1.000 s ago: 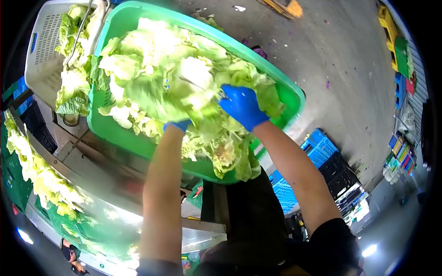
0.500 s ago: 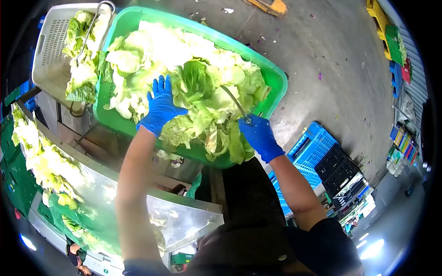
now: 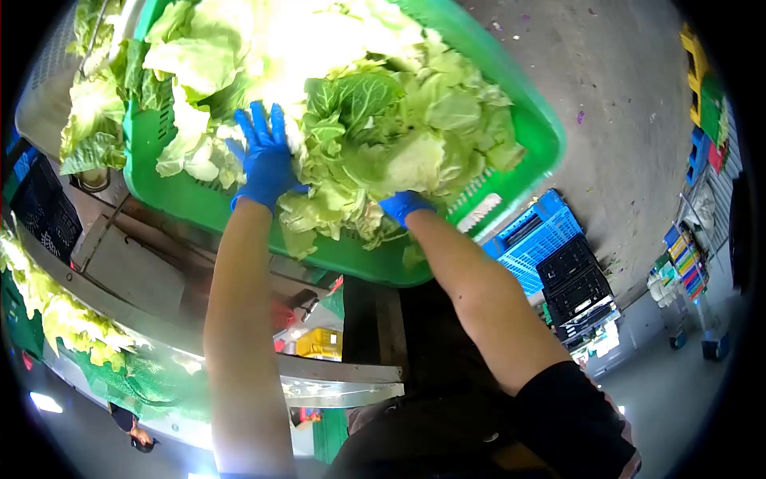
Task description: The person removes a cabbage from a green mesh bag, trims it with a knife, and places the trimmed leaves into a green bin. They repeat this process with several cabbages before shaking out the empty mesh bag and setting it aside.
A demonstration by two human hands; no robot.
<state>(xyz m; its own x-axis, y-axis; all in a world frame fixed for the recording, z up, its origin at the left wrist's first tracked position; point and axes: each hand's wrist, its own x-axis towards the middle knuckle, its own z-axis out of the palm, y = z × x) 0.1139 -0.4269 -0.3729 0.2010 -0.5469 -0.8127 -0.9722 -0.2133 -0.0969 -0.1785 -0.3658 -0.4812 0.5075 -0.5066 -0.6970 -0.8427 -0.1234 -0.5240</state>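
A large green basket (image 3: 179, 203) is heaped with pale green leaves (image 3: 415, 164), washed out by glare at the top. My left hand (image 3: 267, 160), in a blue glove, lies on the leaves at the left with its fingers spread. My right hand (image 3: 405, 206), gloved in blue too, is pushed under the leaves near the basket's front edge. Only its wrist and back show, and its fingers are hidden. A darker green leaf (image 3: 351, 100) lies on top between and above the hands.
At the upper left is a pale crate (image 3: 40, 108) with leaves. A metal table edge (image 3: 343, 371) curves below the basket. Blue crates (image 3: 531, 247) and black crates (image 3: 570, 275) stand on the floor at the right. Another person (image 3: 136, 427) is at the lower left.
My right hand has moved left and down into the leaves, and the metal hook by it is out of sight. My left hand stays spread. The basket looks larger and closer.
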